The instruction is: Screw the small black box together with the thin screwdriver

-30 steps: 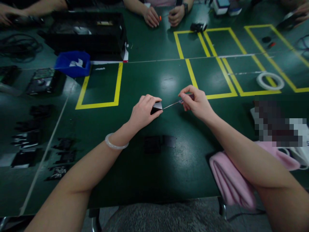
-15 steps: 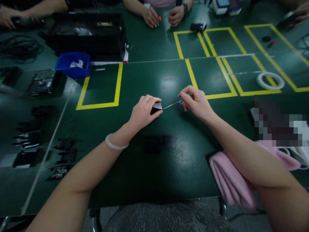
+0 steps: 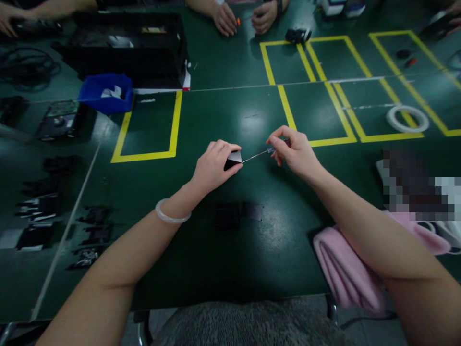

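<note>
Near the middle of the green table [image 3: 201,259], my left hand [image 3: 216,163] grips a small black box-like part [image 3: 234,158] between thumb and fingers. My right hand [image 3: 290,149], to the right of it, is closed around the handle of a screwdriver [image 3: 256,155]. The thin metal shaft points left, and its tip meets the right edge of the black part. Closer to me, two flat dark pieces [image 3: 226,216] lie side by side on the table.
A large black housing [image 3: 126,53] and a blue bin [image 3: 106,93] stand at the back left. Black parts [image 3: 95,235] lie at the left. At the right are a white tape roll [image 3: 407,119] and a pink cloth [image 3: 345,269]. Another person's hands [image 3: 262,18] are across the table.
The view has shifted slightly, with the far objects a little higher in the picture. Both hands keep their hold, and the screwdriver tip stays at the black part.
</note>
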`<state>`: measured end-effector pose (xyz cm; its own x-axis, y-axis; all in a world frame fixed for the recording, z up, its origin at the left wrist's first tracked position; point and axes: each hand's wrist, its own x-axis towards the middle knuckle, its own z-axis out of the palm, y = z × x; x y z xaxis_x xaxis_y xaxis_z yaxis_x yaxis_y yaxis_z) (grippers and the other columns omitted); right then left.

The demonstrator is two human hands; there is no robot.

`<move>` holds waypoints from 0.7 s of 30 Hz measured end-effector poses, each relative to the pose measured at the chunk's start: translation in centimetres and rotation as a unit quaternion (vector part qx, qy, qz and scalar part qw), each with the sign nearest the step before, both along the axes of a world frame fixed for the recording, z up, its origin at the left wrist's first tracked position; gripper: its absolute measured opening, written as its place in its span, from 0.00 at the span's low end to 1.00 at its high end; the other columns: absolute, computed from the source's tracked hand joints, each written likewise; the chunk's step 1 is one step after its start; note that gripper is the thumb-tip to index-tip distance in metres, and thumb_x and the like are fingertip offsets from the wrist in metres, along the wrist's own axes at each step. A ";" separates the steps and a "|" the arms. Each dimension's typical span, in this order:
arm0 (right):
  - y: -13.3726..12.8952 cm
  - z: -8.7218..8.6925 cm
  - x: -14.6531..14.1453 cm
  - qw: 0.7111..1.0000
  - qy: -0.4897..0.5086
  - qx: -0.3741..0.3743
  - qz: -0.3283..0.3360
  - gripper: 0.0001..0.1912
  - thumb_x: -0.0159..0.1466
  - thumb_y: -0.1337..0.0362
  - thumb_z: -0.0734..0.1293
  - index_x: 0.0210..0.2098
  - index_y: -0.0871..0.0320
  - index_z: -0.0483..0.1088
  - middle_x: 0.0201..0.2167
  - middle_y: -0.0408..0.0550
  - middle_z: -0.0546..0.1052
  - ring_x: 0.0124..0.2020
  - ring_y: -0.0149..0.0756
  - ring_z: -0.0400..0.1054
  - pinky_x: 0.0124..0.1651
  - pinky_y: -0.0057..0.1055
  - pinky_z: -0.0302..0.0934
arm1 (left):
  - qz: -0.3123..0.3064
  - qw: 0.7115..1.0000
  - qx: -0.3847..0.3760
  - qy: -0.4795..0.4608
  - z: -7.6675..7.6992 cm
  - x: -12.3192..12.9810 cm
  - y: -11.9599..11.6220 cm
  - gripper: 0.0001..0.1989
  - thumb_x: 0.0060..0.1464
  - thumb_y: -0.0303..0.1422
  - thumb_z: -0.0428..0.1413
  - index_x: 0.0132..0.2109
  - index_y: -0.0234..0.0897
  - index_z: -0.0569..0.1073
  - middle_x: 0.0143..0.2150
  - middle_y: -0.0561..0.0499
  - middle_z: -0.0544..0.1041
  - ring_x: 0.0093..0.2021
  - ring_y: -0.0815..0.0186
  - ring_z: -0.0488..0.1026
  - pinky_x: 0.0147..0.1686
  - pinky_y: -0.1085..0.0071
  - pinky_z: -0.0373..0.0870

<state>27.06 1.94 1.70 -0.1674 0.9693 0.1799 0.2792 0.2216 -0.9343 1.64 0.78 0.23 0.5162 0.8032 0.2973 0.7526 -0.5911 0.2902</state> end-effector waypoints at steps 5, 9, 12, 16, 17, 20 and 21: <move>0.1 -0.3 -0.2 0.999 0.034 0.004 0.013 0.09 0.68 0.59 0.70 0.36 0.52 0.66 0.13 0.32 0.64 0.14 0.29 0.62 0.24 0.32 0.61 | 0.008 1.000 -0.005 -0.002 0.0 0.0 0.0 0.18 0.65 0.36 0.60 0.59 0.38 0.71 0.54 0.44 0.75 0.55 0.52 0.71 0.53 0.57 0.72; 0.1 -0.4 -0.3 0.999 0.042 0.018 0.017 0.07 0.68 0.60 0.69 0.37 0.52 0.66 0.15 0.33 0.66 0.15 0.29 0.63 0.24 0.32 0.61 | 0.009 1.000 -0.001 0.002 -0.1 0.0 0.0 0.18 0.65 0.36 0.60 0.59 0.38 0.71 0.54 0.44 0.76 0.55 0.52 0.71 0.54 0.57 0.72; 0.0 -0.5 -0.3 0.999 0.038 0.021 0.012 0.07 0.68 0.61 0.69 0.37 0.52 0.66 0.16 0.33 0.66 0.15 0.29 0.64 0.23 0.32 0.60 | 0.004 1.000 0.006 -0.001 -0.1 0.0 0.1 0.18 0.65 0.36 0.61 0.59 0.37 0.71 0.54 0.43 0.76 0.54 0.52 0.72 0.54 0.57 0.72; -0.1 -0.6 -0.2 0.999 0.034 0.020 0.004 0.07 0.68 0.60 0.69 0.36 0.53 0.66 0.16 0.34 0.66 0.15 0.29 0.64 0.23 0.32 0.60 | -0.005 1.000 0.004 -0.002 -0.1 -0.1 0.2 0.18 0.65 0.37 0.60 0.59 0.36 0.72 0.53 0.42 0.76 0.54 0.51 0.72 0.54 0.56 0.72; -0.2 -0.7 -0.2 0.999 0.034 0.018 0.002 0.07 0.68 0.60 0.69 0.36 0.53 0.66 0.16 0.34 0.66 0.15 0.29 0.64 0.23 0.32 0.60 | -0.005 1.000 0.002 -0.002 -0.1 -0.1 0.3 0.18 0.65 0.37 0.60 0.59 0.36 0.71 0.54 0.42 0.76 0.54 0.51 0.72 0.54 0.55 0.72; -0.4 -0.7 -0.2 0.999 0.036 0.014 -0.003 0.08 0.68 0.59 0.69 0.35 0.53 0.67 0.15 0.33 0.65 0.15 0.29 0.63 0.24 0.31 0.60 | -0.004 1.000 -0.002 -0.004 -0.1 -0.1 0.3 0.18 0.66 0.37 0.60 0.59 0.37 0.71 0.54 0.43 0.76 0.55 0.51 0.72 0.54 0.55 0.72; -0.4 -0.7 -0.2 0.999 0.036 0.013 -0.004 0.08 0.68 0.59 0.69 0.35 0.53 0.67 0.15 0.33 0.65 0.15 0.29 0.63 0.24 0.31 0.60 | -0.004 1.000 -0.002 -0.003 -0.1 -0.1 0.3 0.18 0.66 0.37 0.60 0.59 0.37 0.71 0.54 0.43 0.76 0.55 0.51 0.72 0.54 0.55 0.72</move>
<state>26.89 1.51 1.05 -0.1449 0.9655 0.2165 0.2137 0.2442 -0.9459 1.50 1.09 0.12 0.5212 0.7998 0.2978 0.7455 -0.5966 0.2973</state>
